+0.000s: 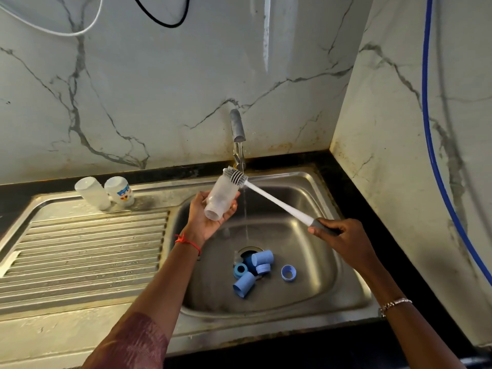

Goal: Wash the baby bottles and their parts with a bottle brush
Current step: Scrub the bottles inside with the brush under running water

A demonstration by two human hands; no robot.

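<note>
My left hand (206, 217) grips a clear baby bottle (221, 198) over the sink, its open neck pointing down toward me. My right hand (338, 233) holds the grey grip of a white bottle brush (277, 201). The grey bristle head (235, 176) lies against the bottle's base, outside it. Water runs from the tap (237, 126) in a thin stream just right of the bottle. Several blue caps and rings (253, 272) lie around the drain. Two more clear bottles (105, 193) stand upside down on the drainboard.
The steel sink basin (319, 262) sits beside a ribbed drainboard (85, 251) on the left. Marble walls close the back and right. A blue hose (431, 145) runs down the right wall. One blue ring (288, 272) lies apart from the others.
</note>
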